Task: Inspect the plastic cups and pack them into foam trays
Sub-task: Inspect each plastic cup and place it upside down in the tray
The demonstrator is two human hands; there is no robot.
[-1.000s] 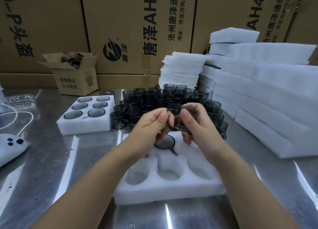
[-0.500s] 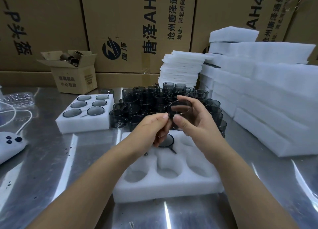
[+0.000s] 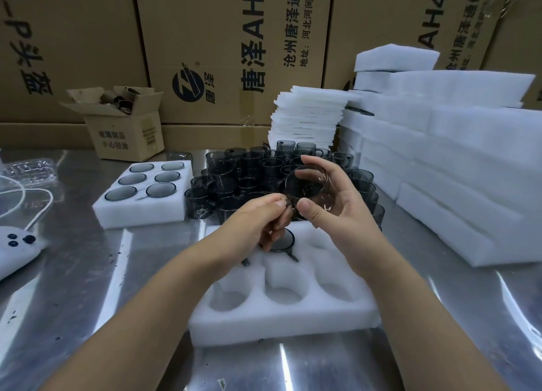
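One plastic cup [image 3: 308, 186] is now raised and turned mouth toward the viewer above the foam tray [image 3: 281, 326] near the front edge of the table [image 3: 88, 279], right hand [image 3: 340, 214] wrapped round its wall, left hand [image 3: 255, 224] pinching its handle; inspection apparently continues, packing pending.

Smoky grey see-through cup [image 3: 308, 188] in the right grip [image 3: 337, 207], white foam tray [image 3: 281, 323] just below the grip, dark grey cups [image 3: 249, 170] behind it, shiny silver tabletop [image 3: 88, 273], brown boxes [image 3: 220, 23] with black letters far behind, white foam stacks [image 3: 454, 170] to its right.
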